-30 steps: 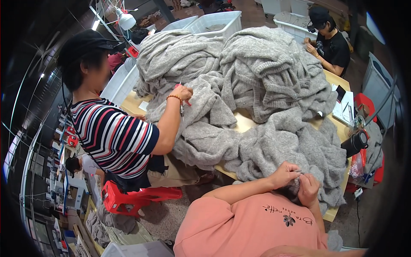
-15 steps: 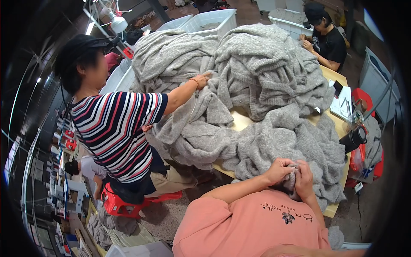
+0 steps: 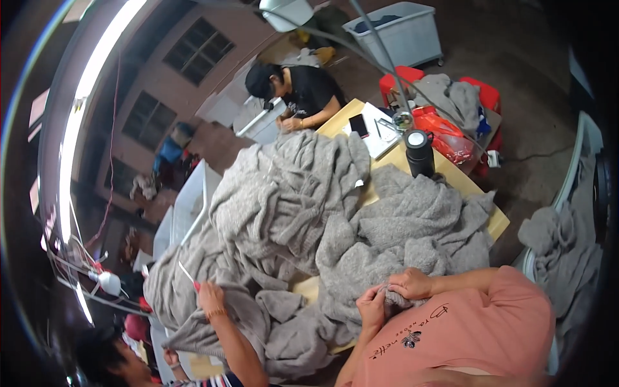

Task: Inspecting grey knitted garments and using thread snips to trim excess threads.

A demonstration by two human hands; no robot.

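Head view swung; hands (image 3: 393, 293) unchanged on knitwear (image 3: 400, 238).

You get an unevenly lit frame: a long tube light (image 3: 90, 109) blows out to white glare along the upper left rim, and a lamp head (image 3: 287, 11) at the top edge glares too. The grey knitwear (image 3: 309, 213) in the middle sits in soft, even light with shallow shadows in its folds. Your corners go black from fisheye vignetting, and straight lines bow hard near the rim. Edges look smeared and soft; the centre stays fairly sharp.
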